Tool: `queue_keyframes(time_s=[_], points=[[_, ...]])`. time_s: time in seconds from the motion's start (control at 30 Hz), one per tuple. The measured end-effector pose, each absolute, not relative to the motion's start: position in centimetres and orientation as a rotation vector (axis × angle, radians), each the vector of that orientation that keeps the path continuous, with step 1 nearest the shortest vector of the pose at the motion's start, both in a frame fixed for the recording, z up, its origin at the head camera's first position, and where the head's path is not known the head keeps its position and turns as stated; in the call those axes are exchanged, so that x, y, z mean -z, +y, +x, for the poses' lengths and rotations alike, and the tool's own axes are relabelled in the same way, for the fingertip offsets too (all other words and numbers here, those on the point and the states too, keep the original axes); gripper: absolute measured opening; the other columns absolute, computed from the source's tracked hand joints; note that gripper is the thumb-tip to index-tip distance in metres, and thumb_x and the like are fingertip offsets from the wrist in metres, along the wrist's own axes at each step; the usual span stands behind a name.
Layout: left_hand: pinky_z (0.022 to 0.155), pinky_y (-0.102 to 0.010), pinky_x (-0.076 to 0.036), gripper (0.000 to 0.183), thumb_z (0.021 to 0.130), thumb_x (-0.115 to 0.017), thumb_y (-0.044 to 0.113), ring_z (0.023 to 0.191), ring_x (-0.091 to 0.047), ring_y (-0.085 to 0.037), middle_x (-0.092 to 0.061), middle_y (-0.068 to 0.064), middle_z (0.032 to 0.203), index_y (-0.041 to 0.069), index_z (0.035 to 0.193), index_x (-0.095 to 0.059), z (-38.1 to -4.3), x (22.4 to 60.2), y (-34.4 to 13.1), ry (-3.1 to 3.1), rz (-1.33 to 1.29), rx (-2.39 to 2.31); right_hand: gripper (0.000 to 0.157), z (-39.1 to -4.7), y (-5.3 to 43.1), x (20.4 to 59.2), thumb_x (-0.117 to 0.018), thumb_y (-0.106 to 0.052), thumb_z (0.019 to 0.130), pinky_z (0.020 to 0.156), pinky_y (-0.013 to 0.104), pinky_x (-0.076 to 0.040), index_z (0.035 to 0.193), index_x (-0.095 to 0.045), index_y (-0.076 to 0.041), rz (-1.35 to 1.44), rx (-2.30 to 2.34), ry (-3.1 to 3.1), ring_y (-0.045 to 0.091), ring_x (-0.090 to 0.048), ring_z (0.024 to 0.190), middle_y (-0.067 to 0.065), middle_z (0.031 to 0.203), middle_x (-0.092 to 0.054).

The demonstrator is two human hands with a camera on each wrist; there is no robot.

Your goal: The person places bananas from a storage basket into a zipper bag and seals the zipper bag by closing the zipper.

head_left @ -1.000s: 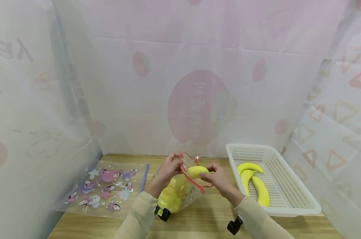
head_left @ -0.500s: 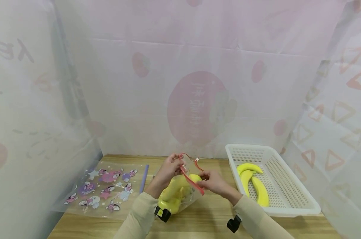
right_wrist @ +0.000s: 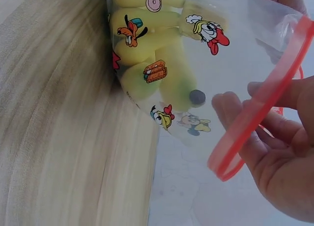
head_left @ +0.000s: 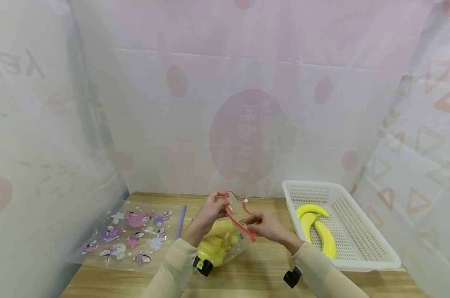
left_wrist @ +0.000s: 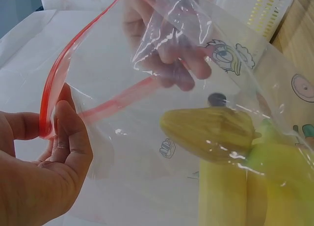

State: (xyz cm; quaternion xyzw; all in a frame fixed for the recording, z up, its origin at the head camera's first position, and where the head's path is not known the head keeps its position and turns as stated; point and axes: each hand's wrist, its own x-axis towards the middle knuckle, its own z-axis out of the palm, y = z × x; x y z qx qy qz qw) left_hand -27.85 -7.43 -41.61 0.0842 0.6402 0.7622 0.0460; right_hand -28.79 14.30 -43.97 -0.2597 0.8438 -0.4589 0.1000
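Observation:
My left hand [head_left: 208, 215] pinches the red zip edge of a clear zip bag [right_wrist: 211, 159], holding its mouth apart above the table. Inside the bag lie several yellow bananas [right_wrist: 142, 44], seen through the cartoon-printed plastic; one banana [left_wrist: 203, 137] rests across the top of the others in the left wrist view. At the opposite side of the mouth is my right hand [head_left: 266, 225], fingers loosely bent and holding no banana. In the right wrist view, its fingertips [right_wrist: 228, 108] reach past the red zip strip into the bag's opening.
A white slotted basket [head_left: 374, 231] stands at the right with three bananas [head_left: 325, 238] in it. Flat on the left of the wooden table [head_left: 254, 277] lies another printed zip bag [head_left: 135, 236] with a purple slider edge. White printed sheets hang behind and at both sides.
The banana in my right hand went down into the bag, and the hand let go of it and drew back slightly to the mouth. My left hand kept its pinch on the zip edge.

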Motion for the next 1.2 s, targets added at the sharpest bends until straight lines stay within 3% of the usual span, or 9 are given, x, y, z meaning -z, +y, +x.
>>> queue_keyframes(time_s=[0.2, 0.33, 0.47, 0.63, 0.87, 1.07, 1.2], points=[[0.066, -0.029, -0.052, 0.021, 0.096, -0.048, 0.007, 0.063, -0.060, -0.012, -0.058, -0.008, 0.081, -0.003, 0.114, -0.043, -27.9, 41.6, -7.2, 1.978, 0.240, -2.307, 0.014, -28.5, 14.9, 43.6, -0.060, -0.008, 0.091, 0.055, 0.028, -0.051, 0.099, -0.069, 0.000, -0.812, 1.380, 2.551, 0.022, -0.060, 0.069, 0.004, 0.085, -0.066], [0.072, -0.037, -0.053, 0.021, 0.096, -0.047, 0.005, 0.063, -0.060, -0.012, -0.056, -0.007, 0.079, -0.006, 0.114, -0.043, -28.2, 41.6, -7.0, 1.998, 0.241, -2.282, 0.016, -27.7, 15.2, 42.9, -0.057, -0.015, 0.095, 0.047, 0.023, -0.039, 0.093, -0.071, -0.007, -0.851, 1.372, 2.635, 0.012, -0.045, 0.053, -0.003, 0.065, -0.056], [0.069, -0.034, -0.053, 0.020, 0.096, -0.045, 0.004, 0.062, -0.060, -0.012, -0.057, -0.005, 0.075, -0.008, 0.113, -0.042, -28.4, 41.6, -6.7, 2.003, 0.239, -2.286, 0.025, -26.5, 15.3, 42.2, -0.054, -0.026, 0.097, 0.041, 0.021, -0.032, 0.083, -0.072, -0.016, -0.865, 1.349, 2.596, 0.006, -0.035, 0.044, -0.004, 0.052, -0.045], [0.062, -0.026, -0.051, 0.015, 0.097, -0.046, 0.006, 0.061, -0.059, -0.011, -0.057, -0.004, 0.072, -0.005, 0.108, -0.044, -28.4, 41.5, -6.0, 2.010, 0.279, -2.299, 0.027, -25.1, 15.0, 41.9, -0.059, -0.038, 0.093, 0.036, 0.022, -0.036, 0.077, -0.071, -0.020, -0.905, 1.210, 2.558, 0.007, -0.043, 0.041, -0.006, 0.050, -0.052], [0.064, -0.026, -0.051, 0.015, 0.099, -0.046, 0.008, 0.064, -0.061, -0.012, -0.058, -0.005, 0.076, -0.005, 0.107, -0.046, -28.7, 41.5, -5.4, 2.027, 0.322, -2.282, 0.021, -24.4, 15.0, 41.7, -0.065, -0.031, 0.090, 0.035, 0.029, -0.046, 0.078, -0.070, -0.015, -0.862, 1.136, 2.613, 0.012, -0.053, 0.037, -0.004, 0.047, -0.056], [0.059, -0.026, -0.049, 0.014, 0.094, -0.057, 0.015, 0.065, -0.059, -0.014, -0.058, -0.004, 0.076, 0.003, 0.089, -0.051, -29.4, 41.2, -5.4, 2.256, 0.269, -2.184, 0.023, -24.3, 15.4, 41.4, -0.065, -0.026, 0.091, 0.038, 0.026, -0.046, 0.072, -0.064, -0.012, -0.911, 1.101, 2.669, 0.013, -0.058, 0.042, -0.006, 0.052, -0.058], [0.056, -0.026, -0.041, 0.018, 0.088, -0.063, 0.016, 0.064, -0.050, -0.015, -0.052, -0.002, 0.074, 0.008, 0.078, -0.051, -30.1, 40.8, -5.2, 2.450, 0.218, -2.087, 0.026, -24.4, 15.7, 41.4, -0.064, -0.025, 0.091, 0.041, 0.025, -0.048, 0.068, -0.061, -0.013, -0.948, 1.081, 2.683, 0.015, -0.060, 0.046, -0.009, 0.054, -0.058]])
